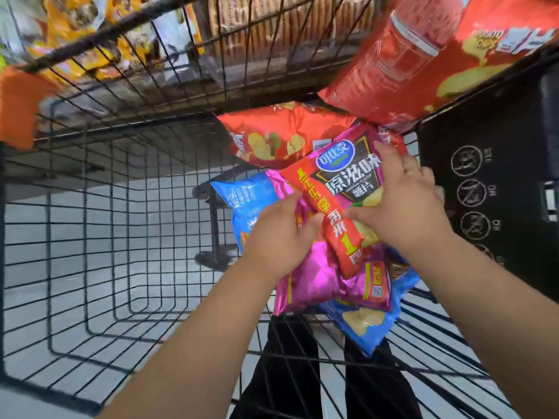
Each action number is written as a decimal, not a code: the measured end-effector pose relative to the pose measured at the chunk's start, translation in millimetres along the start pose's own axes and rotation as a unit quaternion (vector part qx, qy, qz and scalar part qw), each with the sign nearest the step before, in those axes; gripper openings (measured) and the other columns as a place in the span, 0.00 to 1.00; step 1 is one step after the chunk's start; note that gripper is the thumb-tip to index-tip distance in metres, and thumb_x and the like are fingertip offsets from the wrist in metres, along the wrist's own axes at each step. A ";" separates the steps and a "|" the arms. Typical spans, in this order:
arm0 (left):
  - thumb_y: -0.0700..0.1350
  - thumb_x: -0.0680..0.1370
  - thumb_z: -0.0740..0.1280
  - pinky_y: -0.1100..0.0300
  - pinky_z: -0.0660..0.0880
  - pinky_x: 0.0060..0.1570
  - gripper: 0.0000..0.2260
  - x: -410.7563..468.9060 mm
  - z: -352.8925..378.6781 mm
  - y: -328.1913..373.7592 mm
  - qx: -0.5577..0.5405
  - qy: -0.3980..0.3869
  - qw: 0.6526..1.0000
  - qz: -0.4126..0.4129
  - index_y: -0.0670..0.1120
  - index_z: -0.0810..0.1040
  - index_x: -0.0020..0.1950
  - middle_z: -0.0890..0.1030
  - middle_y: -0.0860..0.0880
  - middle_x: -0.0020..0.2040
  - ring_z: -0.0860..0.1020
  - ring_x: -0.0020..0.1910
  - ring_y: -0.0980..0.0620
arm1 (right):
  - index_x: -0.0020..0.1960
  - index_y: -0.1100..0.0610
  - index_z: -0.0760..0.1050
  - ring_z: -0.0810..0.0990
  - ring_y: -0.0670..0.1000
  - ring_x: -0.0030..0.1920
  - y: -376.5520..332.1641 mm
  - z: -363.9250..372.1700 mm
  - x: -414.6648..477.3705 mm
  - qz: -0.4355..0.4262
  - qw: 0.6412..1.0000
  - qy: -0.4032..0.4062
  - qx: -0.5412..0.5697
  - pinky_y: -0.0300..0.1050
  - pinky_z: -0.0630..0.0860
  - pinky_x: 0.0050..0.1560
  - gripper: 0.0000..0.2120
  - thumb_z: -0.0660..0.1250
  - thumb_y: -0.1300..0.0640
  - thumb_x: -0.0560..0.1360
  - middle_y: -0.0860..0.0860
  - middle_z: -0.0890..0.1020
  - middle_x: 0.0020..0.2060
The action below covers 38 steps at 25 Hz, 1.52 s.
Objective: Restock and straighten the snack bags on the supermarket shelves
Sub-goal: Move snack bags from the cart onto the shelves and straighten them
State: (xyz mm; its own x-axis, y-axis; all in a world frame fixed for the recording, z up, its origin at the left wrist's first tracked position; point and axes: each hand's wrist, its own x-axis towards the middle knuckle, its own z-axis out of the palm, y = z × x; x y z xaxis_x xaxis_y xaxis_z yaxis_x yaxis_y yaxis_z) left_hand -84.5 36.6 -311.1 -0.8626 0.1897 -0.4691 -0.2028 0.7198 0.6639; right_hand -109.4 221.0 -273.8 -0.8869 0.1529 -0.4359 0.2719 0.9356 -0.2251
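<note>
Nearest to us, the two bare forearms reach forward into the wire trolley. The left hand closes its grip on the left edge of the magenta crisp bag, fingers curled against the bag's red band. The right hand covers the same bag's right side, fingers spread over the top and thumb hooked at the lower edge, so both grips hold this one bag.

The bag sits tilted on top of a loose pile at the trolley's right end. Directly under it lies a second magenta bag, and under that a blue crisp bag. Another blue bag shows at the pile's left.

Beyond the hands, a red crisp bag lies against the pile. A black panel with round printed symbols stands to the right. A large red crisp bag overhangs it.

Farthest away, blurred yellow snack bags sit on the shelves.
</note>
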 end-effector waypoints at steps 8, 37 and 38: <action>0.52 0.71 0.76 0.60 0.76 0.44 0.30 1.9 -9.2 25.9 -0.434 0.081 0.878 -0.185 0.55 0.66 0.69 0.79 0.52 0.57 0.81 0.46 0.56 | 0.76 0.49 0.57 0.77 0.48 0.60 -7.3 -9.7 -5.1 0.033 0.929 -0.036 0.367 0.41 0.71 0.62 0.47 0.80 0.59 0.64 0.48 0.77 0.63; 0.43 0.70 0.78 0.45 0.81 0.50 0.27 -17.3 -90.3 -54.2 -0.351 0.166 0.884 -0.260 0.49 0.71 0.66 0.85 0.51 0.50 0.85 0.47 0.49 | 0.77 0.44 0.43 0.61 0.62 0.74 18.1 90.9 -61.2 -0.207 0.969 -0.084 -0.102 0.68 0.66 0.67 0.62 0.82 0.48 0.57 0.58 0.60 0.76; 0.44 0.70 0.78 0.45 0.81 0.50 0.27 -17.2 -92.8 -53.5 -0.347 0.166 0.885 -0.261 0.49 0.72 0.65 0.85 0.52 0.50 0.85 0.46 0.49 | 0.76 0.44 0.50 0.67 0.61 0.71 23.2 87.7 -56.2 -0.213 0.973 -0.076 -0.042 0.63 0.71 0.64 0.59 0.82 0.55 0.55 0.56 0.67 0.73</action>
State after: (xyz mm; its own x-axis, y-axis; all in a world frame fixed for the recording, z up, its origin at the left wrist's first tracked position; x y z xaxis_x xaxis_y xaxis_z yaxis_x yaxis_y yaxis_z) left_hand -101.8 -67.1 -284.4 -0.6320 -0.3386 -0.6971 -0.7508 0.0448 0.6590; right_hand -20.5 206.2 -330.9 -0.8456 -0.2976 -0.4432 -0.1460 0.9274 -0.3443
